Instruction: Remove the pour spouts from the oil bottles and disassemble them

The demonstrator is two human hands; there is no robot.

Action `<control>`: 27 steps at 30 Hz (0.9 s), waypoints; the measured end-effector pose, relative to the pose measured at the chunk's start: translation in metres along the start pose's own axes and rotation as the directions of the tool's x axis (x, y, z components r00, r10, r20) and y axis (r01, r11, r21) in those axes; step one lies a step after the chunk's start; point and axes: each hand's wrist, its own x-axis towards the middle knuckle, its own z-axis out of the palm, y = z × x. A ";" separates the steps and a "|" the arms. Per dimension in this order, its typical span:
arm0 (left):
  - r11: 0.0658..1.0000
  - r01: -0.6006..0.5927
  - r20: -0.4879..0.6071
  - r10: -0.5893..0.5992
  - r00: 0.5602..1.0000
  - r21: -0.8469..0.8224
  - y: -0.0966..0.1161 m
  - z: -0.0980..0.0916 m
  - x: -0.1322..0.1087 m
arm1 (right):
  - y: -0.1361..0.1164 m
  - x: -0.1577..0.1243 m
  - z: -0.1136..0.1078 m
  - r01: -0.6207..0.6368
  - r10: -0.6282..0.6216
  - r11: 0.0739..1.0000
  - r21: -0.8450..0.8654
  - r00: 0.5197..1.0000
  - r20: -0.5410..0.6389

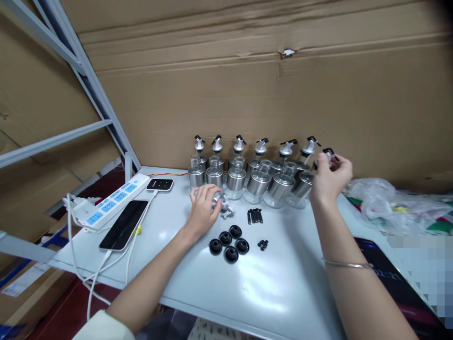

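My right hand (331, 179) is closed on a pour spout (329, 152) with a black flip lever, held at the right end of the back row of bottles. Its lower end is hidden by my fingers. My left hand (204, 205) reaches over a small cluster of silver spout parts (227, 211), with fingers curved and thumb apart; whether it touches them is hard to see. Behind it stand glass bottles with metal sleeves (236, 179), in two rows. The front ones have bare glass necks; silver spouts with black levers (261, 146) top the back ones.
Black round stoppers (231, 254), black strips (255, 216) and tiny black pieces (263, 244) lie on the white table (198, 283). At left are a power strip (115, 200), a phone (123, 225), cables and a small black device (160, 184). Plastic bags (375, 191) and a larger phone (385, 269) are at right.
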 end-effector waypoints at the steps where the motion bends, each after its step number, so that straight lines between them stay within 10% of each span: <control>1: 1.000 -0.007 -0.010 0.007 1.000 0.000 -0.001 0.000 0.000 | 0.001 0.001 0.000 0.002 -0.002 1.000 0.003 1.000 0.022; 10: 0.990 -0.102 -0.157 0.086 0.984 -0.095 0.004 -0.002 -0.002 | -0.061 0.001 -0.020 0.084 -0.076 0.987 0.140 0.995 -0.060; 13: 0.953 -0.230 -0.120 0.210 0.970 -0.196 0.018 -0.004 -0.006 | -0.096 -0.009 -0.035 -0.065 0.015 0.973 0.221 0.975 0.220; 18: 0.808 -0.300 0.010 0.353 0.936 -0.507 0.050 0.002 -0.023 | -0.131 -0.049 -0.040 -0.311 0.016 0.925 0.217 0.604 0.797; 23: 0.694 0.170 0.223 -0.014 0.975 -0.699 0.067 0.008 -0.036 | -0.133 -0.094 -0.019 -0.236 -0.130 0.955 0.182 0.219 0.967; 25: 0.649 0.284 0.278 -0.116 0.954 -0.706 0.071 0.007 -0.036 | -0.127 -0.102 -0.011 -0.116 -0.121 0.983 0.145 0.192 0.974; 27: 0.622 0.325 0.305 -0.142 0.942 -0.713 0.073 0.004 -0.035 | -0.122 -0.103 -0.006 0.025 -0.103 0.995 0.100 0.342 0.934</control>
